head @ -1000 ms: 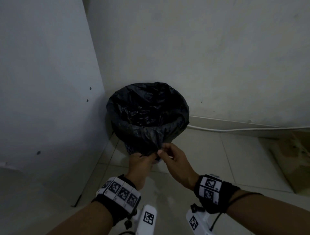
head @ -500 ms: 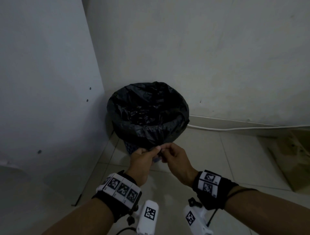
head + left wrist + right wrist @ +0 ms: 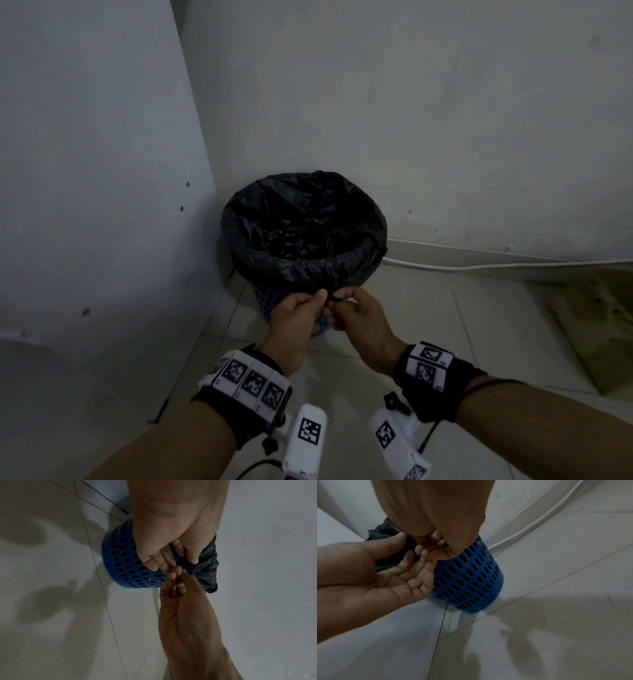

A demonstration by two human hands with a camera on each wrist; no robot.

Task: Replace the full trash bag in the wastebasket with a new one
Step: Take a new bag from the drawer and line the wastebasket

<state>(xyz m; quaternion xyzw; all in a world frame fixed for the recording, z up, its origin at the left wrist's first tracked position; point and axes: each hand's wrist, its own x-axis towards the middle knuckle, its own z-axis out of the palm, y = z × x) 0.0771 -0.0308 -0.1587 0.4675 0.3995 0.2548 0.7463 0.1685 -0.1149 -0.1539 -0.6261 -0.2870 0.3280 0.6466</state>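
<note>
A black trash bag (image 3: 301, 219) lines a blue perforated wastebasket (image 3: 262, 303) standing in the corner, its rim folded over the outside. My left hand (image 3: 318, 298) and right hand (image 3: 340, 298) meet at the front of the basket, and both pinch a small gathered twist of the bag's overhanging edge. In the left wrist view my left hand (image 3: 163, 555) comes from above and the right hand (image 3: 175, 577) from below, with the bag (image 3: 207, 566) beside the basket (image 3: 123, 561). The right wrist view shows the right hand (image 3: 433, 543), left hand (image 3: 402, 561), bag (image 3: 382, 532) and basket (image 3: 471, 581).
Walls stand close behind and to the left of the basket. A white cable (image 3: 479, 267) runs along the wall's foot to the right. Flattened cardboard (image 3: 589, 325) lies on the tiled floor (image 3: 394, 308) at the far right.
Both hands have come together higher on the front overhang. The left hand has moved up from under the bag's edge to pinch the same twist as the right.
</note>
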